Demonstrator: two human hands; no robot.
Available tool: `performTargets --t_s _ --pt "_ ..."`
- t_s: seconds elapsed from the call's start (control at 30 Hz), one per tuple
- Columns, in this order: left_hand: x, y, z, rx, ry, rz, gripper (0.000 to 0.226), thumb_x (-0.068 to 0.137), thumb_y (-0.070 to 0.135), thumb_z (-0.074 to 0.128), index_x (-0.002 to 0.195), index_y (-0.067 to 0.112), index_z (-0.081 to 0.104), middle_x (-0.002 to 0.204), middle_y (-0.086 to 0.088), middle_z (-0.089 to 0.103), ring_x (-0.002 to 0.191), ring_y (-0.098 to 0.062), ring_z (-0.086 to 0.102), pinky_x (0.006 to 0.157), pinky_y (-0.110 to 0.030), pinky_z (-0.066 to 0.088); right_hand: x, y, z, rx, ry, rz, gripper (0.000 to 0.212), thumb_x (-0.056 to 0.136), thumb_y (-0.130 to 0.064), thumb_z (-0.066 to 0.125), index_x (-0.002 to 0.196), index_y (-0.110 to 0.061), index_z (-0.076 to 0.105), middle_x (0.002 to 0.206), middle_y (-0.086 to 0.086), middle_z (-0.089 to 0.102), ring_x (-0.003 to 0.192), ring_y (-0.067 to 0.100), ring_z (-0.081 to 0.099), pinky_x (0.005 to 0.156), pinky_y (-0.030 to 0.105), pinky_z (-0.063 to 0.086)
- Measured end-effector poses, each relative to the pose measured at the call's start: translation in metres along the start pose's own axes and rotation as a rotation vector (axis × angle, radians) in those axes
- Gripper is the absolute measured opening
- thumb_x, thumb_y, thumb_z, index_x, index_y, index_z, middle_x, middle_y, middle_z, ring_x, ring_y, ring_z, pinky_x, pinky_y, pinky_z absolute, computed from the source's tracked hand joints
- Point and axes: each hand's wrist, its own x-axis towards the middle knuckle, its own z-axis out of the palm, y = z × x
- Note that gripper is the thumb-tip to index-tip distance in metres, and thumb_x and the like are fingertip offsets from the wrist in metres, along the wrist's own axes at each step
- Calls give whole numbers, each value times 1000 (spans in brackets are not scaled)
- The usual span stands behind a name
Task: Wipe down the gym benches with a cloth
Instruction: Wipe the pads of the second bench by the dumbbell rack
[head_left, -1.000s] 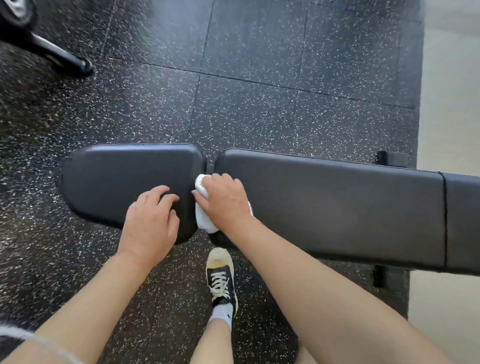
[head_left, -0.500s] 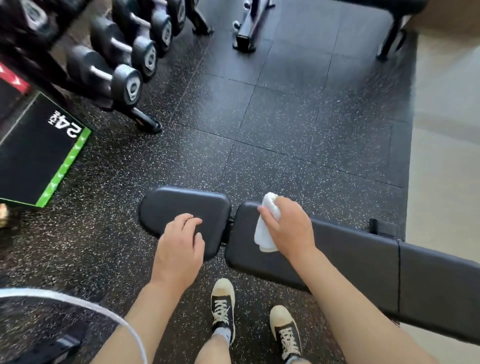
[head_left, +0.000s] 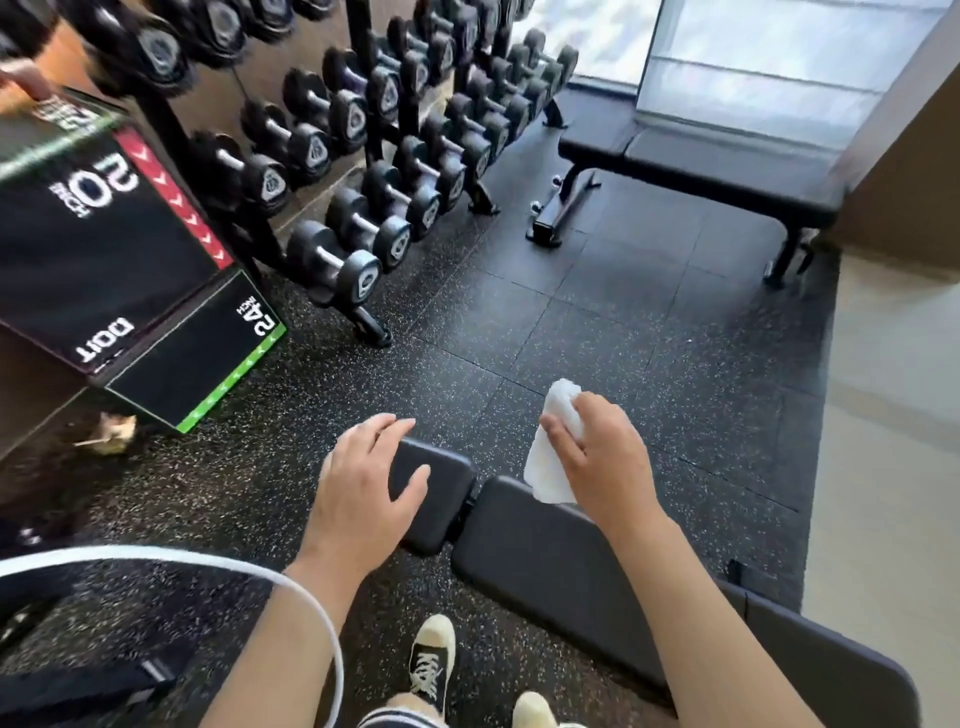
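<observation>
Since the earlier frame the view has tilted up and the right hand (head_left: 605, 449) has lifted the cloth (head_left: 551, 449) off the near bench (head_left: 561, 566), with a second bench (head_left: 711, 166) and dumbbell rack (head_left: 363, 156) now showing. Risk: moving on to the far bench may leave the long pad unwiped, and the loose cloth could slip free. Right hand fingers curl round the cloth, above the pad's end; left hand (head_left: 366, 493) lies relaxed, fingers spread, on the seat pad (head_left: 441, 499).
</observation>
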Motion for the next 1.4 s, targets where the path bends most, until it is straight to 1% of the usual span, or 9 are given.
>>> performTargets --t_s 0.17,0.27,0.4,0.5,0.63,0.8,0.9,1.2,1.4 --pt "-12 13 -66 48 75 -43 62 97 47 63 153 23 50 156 2 46 146 -21 38 121 -49 36 10 -39 -41 27 12 -85 35 101 -46 59 81 -21 43 75 -14 44 74 19 45 66 35 31" --pt "-17 13 -103 81 131 -80 62 98 53 57 154 27 47 157 5 44 147 -18 36 123 -47 34 22 -68 -57 70 19 -125 34 100 -48 58 82 -23 44 76 -16 47 73 16 46 64 35 33" --pt "-18 2 -150 152 155 -100 63 98 58 51 153 29 47 157 7 44 147 -17 36 123 -48 34 42 -112 -63 115 23 -211 32 99 -52 55 82 -27 44 76 -16 47 72 2 47 61 33 34" --pt "-16 -14 -184 247 165 -146 63 99 60 49 154 28 47 157 5 45 147 -19 37 122 -48 35 57 -146 -57 122 4 -271 32 99 -53 54 81 -30 42 76 -19 47 72 -5 45 59 24 33" --pt "-18 -32 -212 274 210 -237 62 101 59 47 155 28 45 158 5 43 148 -18 36 121 -45 35 72 -191 -37 160 -20 -318 33 100 -54 56 80 -31 42 76 -17 50 73 -3 47 58 28 36" --pt "-24 -53 -216 242 244 -326 64 102 59 41 157 27 40 160 6 40 149 -17 33 123 -43 31 79 -244 0 176 -62 -379 37 99 -51 58 77 -27 40 74 -13 50 72 -1 47 58 24 35" --pt "-36 -76 -220 174 309 -364 69 98 65 38 156 29 42 158 9 42 149 -14 34 125 -43 30 85 -274 23 165 -76 -396 37 98 -51 58 76 -26 41 75 -13 50 73 3 48 60 32 37" --pt "-39 -209 -288 185 336 -449 67 97 63 49 155 30 43 162 5 39 152 -19 29 126 -48 26 113 -371 106 63 -119 -484 36 100 -52 55 78 -28 41 78 -15 51 79 16 49 69 36 39" --pt "-23 -276 -311 164 328 -420 68 96 66 43 153 29 45 160 4 41 151 -20 31 125 -50 28 125 -424 164 -31 -97 -623 35 98 -53 61 80 -29 42 78 -12 51 77 17 49 71 39 46"
